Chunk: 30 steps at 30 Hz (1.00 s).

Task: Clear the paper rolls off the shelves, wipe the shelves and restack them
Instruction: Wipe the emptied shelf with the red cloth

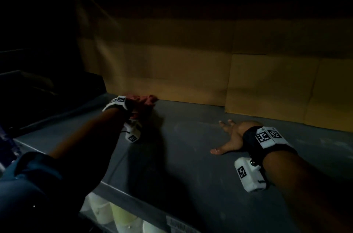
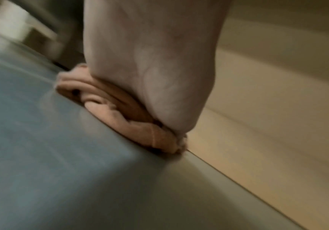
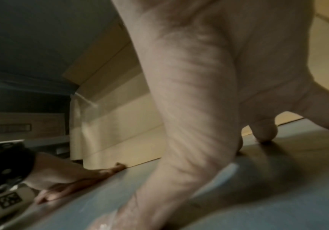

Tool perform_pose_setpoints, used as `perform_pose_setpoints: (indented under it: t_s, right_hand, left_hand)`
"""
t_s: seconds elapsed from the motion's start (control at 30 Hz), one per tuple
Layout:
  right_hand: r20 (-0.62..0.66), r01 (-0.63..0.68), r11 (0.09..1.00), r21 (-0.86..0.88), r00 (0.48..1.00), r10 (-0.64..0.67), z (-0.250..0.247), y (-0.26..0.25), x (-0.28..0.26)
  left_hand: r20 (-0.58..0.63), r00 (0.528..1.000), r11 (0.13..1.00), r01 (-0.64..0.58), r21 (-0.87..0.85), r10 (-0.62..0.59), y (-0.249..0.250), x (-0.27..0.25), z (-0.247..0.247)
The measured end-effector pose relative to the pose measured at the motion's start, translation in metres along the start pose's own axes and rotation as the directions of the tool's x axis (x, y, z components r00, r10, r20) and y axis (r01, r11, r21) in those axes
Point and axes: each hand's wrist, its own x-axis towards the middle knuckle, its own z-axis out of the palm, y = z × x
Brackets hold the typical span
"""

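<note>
1. On the grey metal shelf [image 1: 191, 137], lit dimly from the front, both bare hands rest on the bare, faintly streaked surface.
2. At the back left of the shelf, the left hand [image 1: 140, 106] presses a crumpled pink cloth [image 1: 150, 99] down where the shelf meets the brown cardboard backing [image 1: 191, 61]. The left wrist view shows the palm [image 2: 150, 70] on top of the bunched cloth [image 2: 124, 118], with the cloth touching the cardboard at its far edge.
3. The left fingers lie on or over the cloth; whether they curl round it or lie flat I cannot tell, since the palm hides them in one view and the head view is dark and blurred there.
4. Toward the right, well apart from the cloth, the right hand [image 1: 235, 133] is planted flat on the shelf with its fingers [image 1: 225, 124] spread apart and the thumb out to the side, holding nothing. The right wrist view shows the fingertips [image 3: 266, 132] touching the grey surface.
5. Each wrist carries a black strap with white marker blocks [image 1: 267, 136].
6. Below the shelf's front lip, at the bottom left, pale cream and white paper rolls [image 1: 122, 215] stand side by side on a lower level, behind a label strip [image 1: 179, 223] on the shelf edge.
7. To the left, beyond the shelf end, dark shapes are too dim to make out.
</note>
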Motion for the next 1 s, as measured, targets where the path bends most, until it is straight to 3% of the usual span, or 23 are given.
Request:
perform_pose_setpoints:
  t_s: [0.13, 0.2, 0.27, 0.33, 0.47, 0.53, 0.6, 0.67, 0.73, 0.83, 0.9, 1.0]
  right_hand:
    - [-0.007, -0.007, 1.000, -0.025, 1.000, 0.006, 0.001, 0.000, 0.001]
    - [-0.021, -0.012, 0.999, -0.036, 1.000, 0.011, 0.002, -0.001, 0.001]
    - [-0.018, -0.015, 0.999, -0.032, 1.000, 0.015, 0.001, -0.002, 0.000]
    - [-0.009, -0.016, 0.999, -0.037, 1.000, 0.015, 0.000, -0.002, -0.002]
    - [-0.003, -0.022, 0.999, -0.048, 1.000, 0.022, 0.000, -0.003, -0.007]
    - [0.001, -0.016, 1.000, -0.023, 1.000, 0.016, -0.001, -0.004, -0.010]
    - [0.010, -0.017, 1.000, 0.012, 1.000, 0.017, -0.001, -0.005, -0.012]
    - [0.001, -0.016, 1.000, 0.019, 1.000, 0.016, 0.000, -0.006, -0.013]
    - [-0.002, -0.013, 1.000, 0.016, 1.000, 0.013, 0.001, -0.006, -0.013]
    - [-0.024, -0.013, 1.000, -0.018, 1.000, 0.012, 0.000, -0.006, -0.011]
    - [-0.053, -0.005, 0.999, -0.046, 0.999, 0.003, 0.000, -0.007, -0.010]
    - [-0.089, -0.007, 0.997, -0.075, 0.996, 0.000, 0.002, -0.007, -0.012]
  left_hand:
    - [-0.008, 0.993, 0.992, 0.117, -0.051, -0.117, 0.009, -0.007, -0.004]
    - [0.020, 0.996, 0.996, 0.092, 0.002, -0.092, 0.040, -0.009, 0.002]
    - [0.118, 0.986, 0.986, -0.128, 0.103, 0.116, 0.086, -0.030, 0.012]
    - [0.210, 0.939, 0.942, -0.305, 0.139, 0.273, 0.123, -0.052, 0.023]
    - [0.464, 0.813, 0.833, -0.499, 0.241, 0.353, 0.158, -0.087, 0.045]
    - [0.435, 0.778, 0.791, -0.576, 0.206, 0.453, 0.139, -0.085, 0.047]
    - [0.352, 0.833, 0.838, -0.510, 0.191, 0.427, 0.092, -0.071, 0.039]
    - [0.242, 0.933, 0.937, -0.311, 0.161, 0.268, 0.024, -0.054, 0.031]
    - [0.171, 0.980, 0.980, -0.125, 0.157, 0.097, -0.028, -0.061, 0.013]
    - [0.185, 0.982, 0.960, -0.094, 0.263, 0.046, -0.040, -0.090, 0.000]
    - [0.189, 0.978, 0.949, -0.138, 0.283, 0.085, -0.013, -0.099, 0.001]
    - [0.247, 0.958, 0.976, -0.177, 0.123, 0.143, 0.026, -0.101, 0.021]
